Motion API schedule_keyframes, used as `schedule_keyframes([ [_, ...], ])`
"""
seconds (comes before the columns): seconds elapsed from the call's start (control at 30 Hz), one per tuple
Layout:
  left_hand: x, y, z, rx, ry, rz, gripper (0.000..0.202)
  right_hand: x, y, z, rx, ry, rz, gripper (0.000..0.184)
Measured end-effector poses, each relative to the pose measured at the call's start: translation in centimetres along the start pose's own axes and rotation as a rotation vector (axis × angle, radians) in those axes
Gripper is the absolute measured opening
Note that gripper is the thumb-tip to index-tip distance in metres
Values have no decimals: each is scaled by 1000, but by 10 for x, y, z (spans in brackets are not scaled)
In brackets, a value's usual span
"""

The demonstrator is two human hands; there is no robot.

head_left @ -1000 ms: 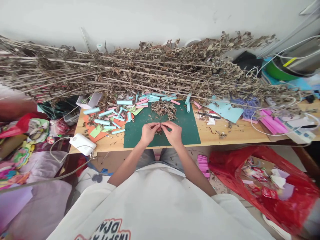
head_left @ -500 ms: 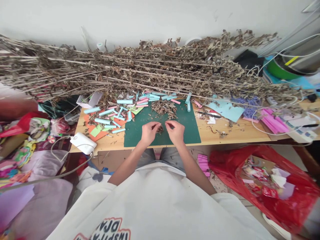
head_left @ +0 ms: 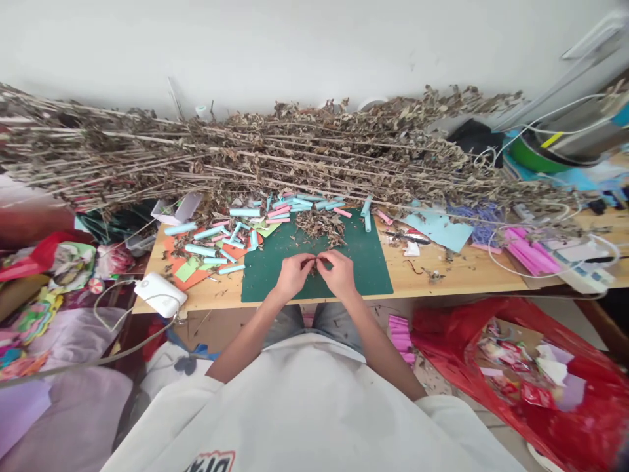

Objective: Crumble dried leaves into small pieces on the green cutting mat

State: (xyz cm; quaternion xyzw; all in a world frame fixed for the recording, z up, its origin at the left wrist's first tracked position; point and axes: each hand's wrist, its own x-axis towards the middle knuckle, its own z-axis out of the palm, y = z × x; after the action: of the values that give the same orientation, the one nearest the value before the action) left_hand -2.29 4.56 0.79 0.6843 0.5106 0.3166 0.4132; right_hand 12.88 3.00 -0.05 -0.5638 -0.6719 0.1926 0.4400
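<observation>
My left hand [head_left: 293, 274] and my right hand [head_left: 339, 272] meet over the near half of a dark green cutting mat [head_left: 373, 262]. Their fingertips are pinched together on a small piece of dried plant [head_left: 314, 263] held between them. A heap of crumbled dried leaves [head_left: 322, 224] lies on the mat just beyond the hands. Rolled paper tubes [head_left: 230, 229] in light blue and pink are scattered over the mat's far left edge and over orange and green paper.
A long bundle of dried stalks [head_left: 275, 154] spans the back of the wooden table [head_left: 442, 272]. A white device [head_left: 160, 294] with a cable sits at the left corner. Scissors [head_left: 405, 235], light blue paper and pink strips [head_left: 528, 246] lie right. A red plastic bag [head_left: 531, 367] stands on the floor.
My hands came apart half a second ago, leaving a small clump on the mat, and have now closed together again on it. The view has tilted slightly down.
</observation>
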Motion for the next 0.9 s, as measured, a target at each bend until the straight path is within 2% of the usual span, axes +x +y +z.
schedule_keyframes([
  [0.2, 0, 6, 0, 165, 45, 62, 23, -2, 1, 4, -45, 63, 54, 12],
  [0.3, -1, 4, 0, 180, 38, 82, 23, -1, 2, 0, -15, 96, 85, 13],
  [0.47, -2, 1, -1, 126, 39, 51, 24, 1, 5, -3, 64, 24, 72, 20],
  [0.6, -1, 5, -2, 137, 48, 76, 24, 0, 4, -2, 85, -18, 37, 22],
  [0.77, 1, 7, -2, 171, 36, 71, 23, -1, -1, 0, 19, -25, -7, 16],
  [0.9, 0, 9, 0, 205, 42, 64, 22, -3, -2, 2, -82, -20, 21, 15],
])
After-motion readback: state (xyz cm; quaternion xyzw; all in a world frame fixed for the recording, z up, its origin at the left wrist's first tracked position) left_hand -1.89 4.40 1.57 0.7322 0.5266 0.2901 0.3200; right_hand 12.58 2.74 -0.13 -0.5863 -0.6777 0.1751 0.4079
